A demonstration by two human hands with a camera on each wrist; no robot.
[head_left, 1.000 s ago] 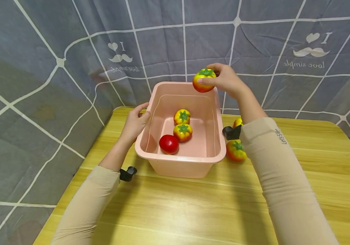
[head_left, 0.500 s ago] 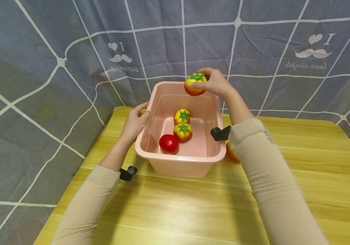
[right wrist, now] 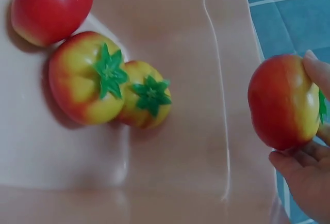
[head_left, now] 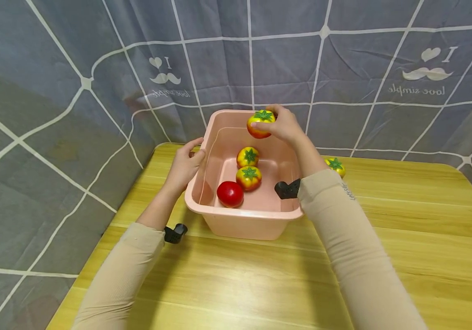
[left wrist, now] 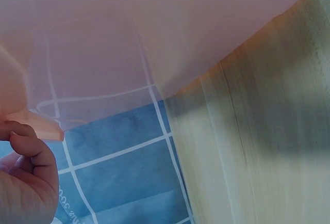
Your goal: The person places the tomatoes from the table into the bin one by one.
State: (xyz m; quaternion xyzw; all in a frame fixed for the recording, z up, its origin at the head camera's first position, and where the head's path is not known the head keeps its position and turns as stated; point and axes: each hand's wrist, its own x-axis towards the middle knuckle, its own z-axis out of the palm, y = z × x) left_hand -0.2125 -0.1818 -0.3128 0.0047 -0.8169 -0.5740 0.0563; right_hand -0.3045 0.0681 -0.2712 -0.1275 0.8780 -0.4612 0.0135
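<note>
A red-yellow toy tomato (head_left: 256, 130) with a green leaf top is gripped between the thumb and fingers of my right hand (head_left: 286, 126), just inside the far end of a pink plastic tub (head_left: 240, 214). The right wrist view shows the held tomato's underside (right wrist: 281, 102). My left hand (head_left: 184, 166) holds the tub's left rim; its fingers (left wrist: 36, 152) are curled at the rim in the left wrist view. On the tub floor lie two toy tomatoes, one farther (head_left: 244, 160) and one nearer (head_left: 246, 181), both leaf side up. A plain red one (head_left: 230, 194) touches the nearer.
Another toy tomato (head_left: 337, 167) lies on the wooden table (head_left: 236, 284) right of the tub, partly hidden by my right forearm. A grey curtain (head_left: 285, 59) with white lines hangs behind and to the left. Black wrist cameras (head_left: 287, 189) project from both sleeves.
My right hand has moved left and lower with the toy tomato, from the tub's far right corner to inside its far end. My left hand stays at the rim.
</note>
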